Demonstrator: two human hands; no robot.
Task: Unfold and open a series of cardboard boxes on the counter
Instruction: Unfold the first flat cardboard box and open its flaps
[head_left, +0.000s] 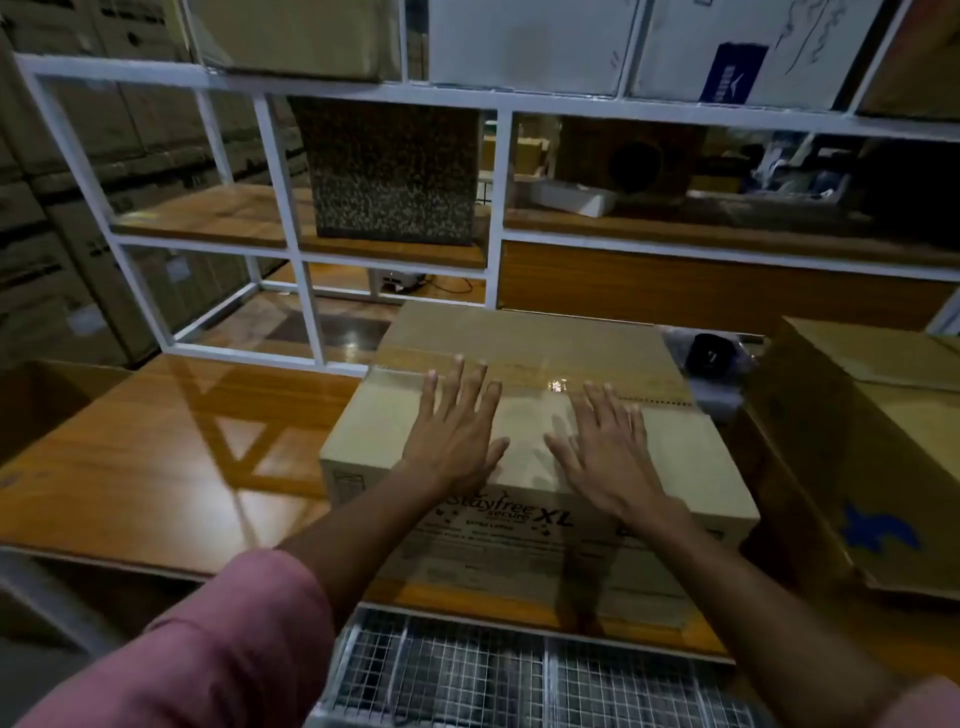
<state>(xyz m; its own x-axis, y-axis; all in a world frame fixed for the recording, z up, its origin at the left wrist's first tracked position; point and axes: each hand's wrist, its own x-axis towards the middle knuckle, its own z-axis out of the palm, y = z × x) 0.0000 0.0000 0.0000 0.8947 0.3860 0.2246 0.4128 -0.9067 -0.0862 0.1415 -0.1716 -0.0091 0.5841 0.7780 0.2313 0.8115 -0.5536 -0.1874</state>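
Resting flat, fingers spread, left hand (457, 426) and right hand (605, 449) top the sealed box (535, 525) lying crosswise

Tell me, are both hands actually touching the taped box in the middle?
Touching. The head view shows the left hand and right hand lying flat, fingers spread, on the top of the taped box.

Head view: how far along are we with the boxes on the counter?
Nothing looks opened yet. In hand: the left hand and right hand lie flat, fingers spread, on the middle box, whose tape still seals the top seam. Left: opening this box, then the right box, whose top flaps also look closed.
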